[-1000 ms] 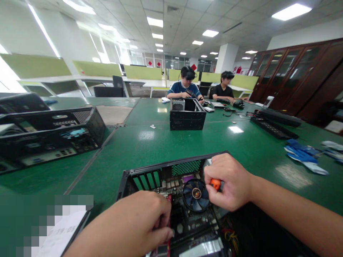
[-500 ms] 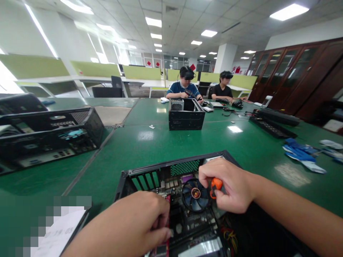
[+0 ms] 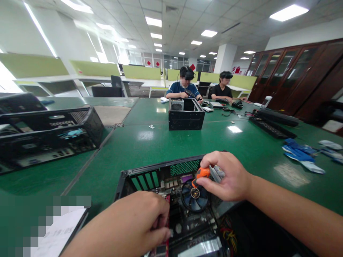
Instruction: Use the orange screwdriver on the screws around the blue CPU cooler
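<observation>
An open black computer case (image 3: 166, 166) lies in front of me, its motherboard and round CPU fan (image 3: 195, 200) facing up. My left hand (image 3: 146, 217) is closed at the edge of a red circuit card (image 3: 167, 228), which stands on the board left of the fan. My right hand (image 3: 227, 176) grips a screwdriver by its orange and dark handle (image 3: 203, 173), held tilted over the top of the fan near the case's far wall. Where the screwdriver's tip is I cannot make out. Multicoloured wires (image 3: 228, 237) lie to the right of the board.
Another opened case (image 3: 93, 128) stands at the left, and a smaller one (image 3: 186, 120) stands farther off on the green table (image 3: 128, 142). Blue and white gloves (image 3: 301, 153) and a black panel (image 3: 270, 125) lie to the right. Two people (image 3: 184, 85) sit across the table.
My right hand has turned, tipping the screwdriver handle up and to the left over the fan. My left hand stays at the red card.
</observation>
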`<state>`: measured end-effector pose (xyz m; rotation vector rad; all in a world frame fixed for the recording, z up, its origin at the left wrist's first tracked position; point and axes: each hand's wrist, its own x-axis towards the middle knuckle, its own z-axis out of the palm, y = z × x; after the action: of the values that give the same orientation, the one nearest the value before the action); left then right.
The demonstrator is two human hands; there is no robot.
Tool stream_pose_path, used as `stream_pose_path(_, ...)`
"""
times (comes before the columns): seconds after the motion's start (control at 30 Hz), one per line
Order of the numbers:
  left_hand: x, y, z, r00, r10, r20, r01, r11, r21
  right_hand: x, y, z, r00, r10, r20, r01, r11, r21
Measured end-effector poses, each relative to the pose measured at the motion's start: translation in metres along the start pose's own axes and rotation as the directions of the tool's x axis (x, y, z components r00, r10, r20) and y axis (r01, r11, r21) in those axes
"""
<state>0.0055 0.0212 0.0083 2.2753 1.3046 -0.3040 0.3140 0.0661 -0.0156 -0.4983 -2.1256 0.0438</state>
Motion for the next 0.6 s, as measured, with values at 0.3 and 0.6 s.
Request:
stream_pose_path(0.3, -0.0010, -0.0001, 0.0010, 1.000, -0.014, 0.003, 0.014, 1.000, -0.023, -0.0032, 0.0086, 0.0035, 0.997, 0.043, 0.063, -0.041, 0.999, -0.023)
stream_pose_path(0.6, -0.0022, -0.0020, 0.0030, 1.000, -0.013, -0.005, 0.013, 1.000, -0.020, -0.0039, 0.0112, 0.0029, 0.959, 0.188, 0.214, -0.177, 0.982, -0.070)
